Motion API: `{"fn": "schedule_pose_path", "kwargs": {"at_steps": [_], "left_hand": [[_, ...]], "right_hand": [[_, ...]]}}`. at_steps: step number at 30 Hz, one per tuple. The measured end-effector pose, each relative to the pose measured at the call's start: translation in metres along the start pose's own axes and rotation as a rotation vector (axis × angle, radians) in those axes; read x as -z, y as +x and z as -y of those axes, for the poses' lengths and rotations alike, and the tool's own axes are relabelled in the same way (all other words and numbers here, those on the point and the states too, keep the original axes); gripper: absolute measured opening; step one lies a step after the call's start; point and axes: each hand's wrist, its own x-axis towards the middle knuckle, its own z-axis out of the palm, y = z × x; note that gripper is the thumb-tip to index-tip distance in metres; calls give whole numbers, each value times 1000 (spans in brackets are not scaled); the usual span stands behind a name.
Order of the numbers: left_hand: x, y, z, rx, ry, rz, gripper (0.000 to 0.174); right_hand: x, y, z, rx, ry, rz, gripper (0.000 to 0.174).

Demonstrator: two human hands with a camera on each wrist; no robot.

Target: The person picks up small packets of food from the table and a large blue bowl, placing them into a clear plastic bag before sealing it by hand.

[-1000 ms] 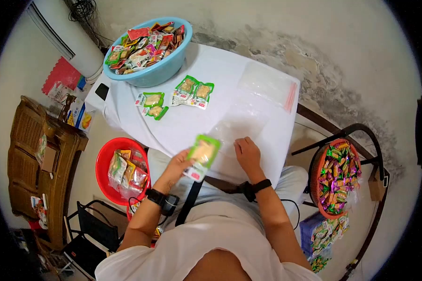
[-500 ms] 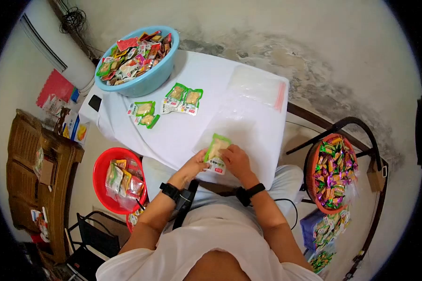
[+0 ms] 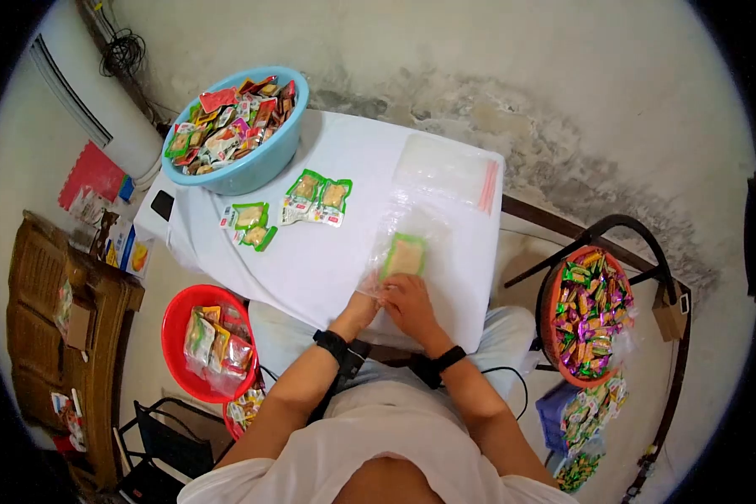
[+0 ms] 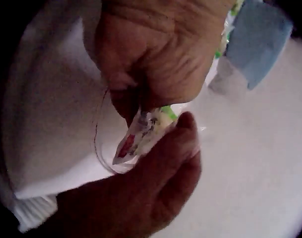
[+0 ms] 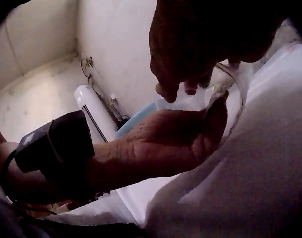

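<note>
A green-edged snack packet (image 3: 406, 254) lies inside a clear plastic bag (image 3: 418, 220) near the table's front edge. My left hand (image 3: 361, 309) grips the bag at its mouth, whose thin red line loops beside both hands in the left wrist view. Fingers of my right hand (image 3: 410, 301) hold the packet's near end, overlapping the bag. The packet's white end with a red mark (image 4: 127, 145) shows between the hands. In the right wrist view, the left hand's thumb (image 5: 218, 106) points up beneath the dark right hand (image 5: 205, 44).
More green packets (image 3: 319, 200) lie on the white-covered table (image 3: 286, 286). A blue basin (image 3: 265, 164) of mixed snacks stands at the back left. Flat clear bags (image 3: 445, 172) lie back right. A red basin (image 3: 172, 336) is left, a candy basket (image 3: 592, 315) right.
The packet moved from my left hand to between both hands, then forward into the clear bag. My left hand shifted to the bag's mouth. The head view has tilted, lowering the table in it.
</note>
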Motion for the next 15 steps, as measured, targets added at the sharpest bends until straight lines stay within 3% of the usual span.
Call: {"fn": "schedule_pose_path", "kwargs": {"at_steps": [1, 3, 4, 5, 6, 9, 15], "left_hand": [[3, 2, 2, 0, 1, 3, 40], [4, 1, 3, -222, 842, -72, 37], [1, -1, 3, -219, 843, -74, 37], [-3, -3, 4, -213, 514, -145, 37], [-8, -7, 1, -207, 184, -211, 36], [-11, -24, -6, -236, -74, -110, 34], [10, -4, 2, -275, 440, -262, 38]], "right_hand": [[2, 0, 0, -6, -25, -39, 13], [2, -4, -1, -15, -48, -79, 16], [-1, -9, -4, -116, 9, -96, 17], [-5, -12, -6, -217, 68, -110, 19], [-7, -12, -7, -216, 74, -109, 19], [-14, -7, -2, -96, 133, -123, 19], [-22, 0, 10, -114, 120, -61, 16]]}}
